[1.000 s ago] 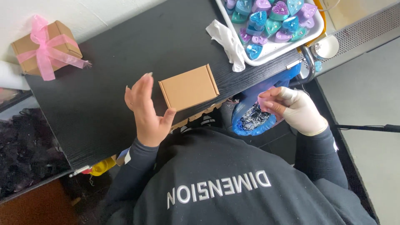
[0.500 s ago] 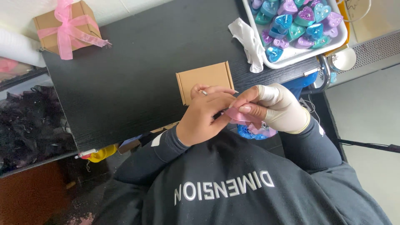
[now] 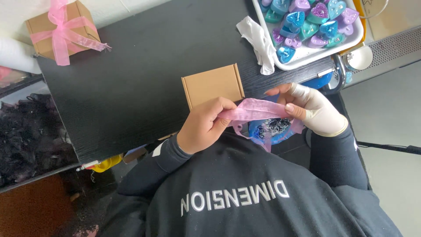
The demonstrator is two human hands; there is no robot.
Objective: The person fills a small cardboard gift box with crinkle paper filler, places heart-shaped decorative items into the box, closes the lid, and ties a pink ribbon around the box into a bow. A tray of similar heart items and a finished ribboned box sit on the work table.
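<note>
Pink ribbon (image 3: 256, 109) (one) between two hands; one box (image 3: 213, 84).

A ribbon-tied cardboard gift box (image 3: 59, 30) sits upper left on the black table (image 3: 131, 79). Upper right, a white tray (image 3: 313, 52) holds glittery heart shapes (image 3: 307, 19), a crumpled white glove (image 3: 259, 41) beside it.

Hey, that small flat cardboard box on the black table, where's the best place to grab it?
Probably come from above and pinch across two opposite side edges. The cardboard box lies flat and closed on the table, so only its low side walls offer purchase.
</note>
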